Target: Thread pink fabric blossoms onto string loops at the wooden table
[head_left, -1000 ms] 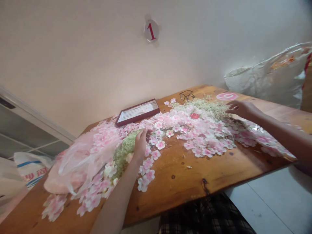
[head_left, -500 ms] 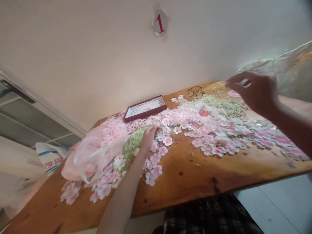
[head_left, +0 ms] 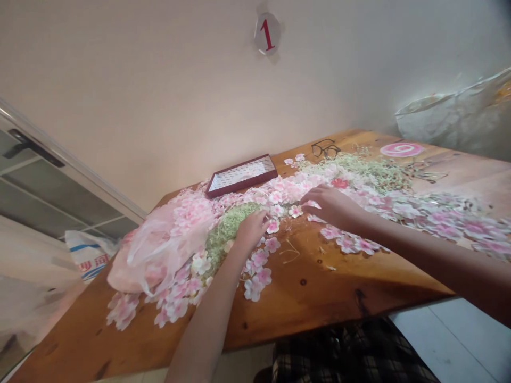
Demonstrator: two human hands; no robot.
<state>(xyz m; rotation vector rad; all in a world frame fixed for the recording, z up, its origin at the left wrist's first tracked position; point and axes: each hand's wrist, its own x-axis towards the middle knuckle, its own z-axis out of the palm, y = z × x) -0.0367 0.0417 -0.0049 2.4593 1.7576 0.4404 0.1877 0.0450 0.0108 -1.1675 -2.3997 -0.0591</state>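
Note:
My left hand (head_left: 252,230) is among pink-and-white artificial blossoms (head_left: 272,244), just right of a clump of pale green thin stems (head_left: 228,229). Its fingertips are pressed together, and what lies between them is too small to make out. My right hand (head_left: 333,206) reaches in from the right, low over the blossoms in the middle. Its fingers are bent together with petals close around them, so whatever they pinch is hidden. In front of both hands a thin pale strand (head_left: 293,252) curves over the wood.
A dark red shallow tray (head_left: 241,176) sits by the wall. Eyeglasses (head_left: 326,150), more green stems (head_left: 371,167) and a pink oval label (head_left: 401,149) are on the wooden table (head_left: 319,298). A translucent plastic bag (head_left: 136,255) lies at left; a large sack (head_left: 451,119) stands beyond.
My right hand has come down and left from above the far right side to the blossoms near my left hand. The thin strand now shows in front. My left hand has stayed about in place.

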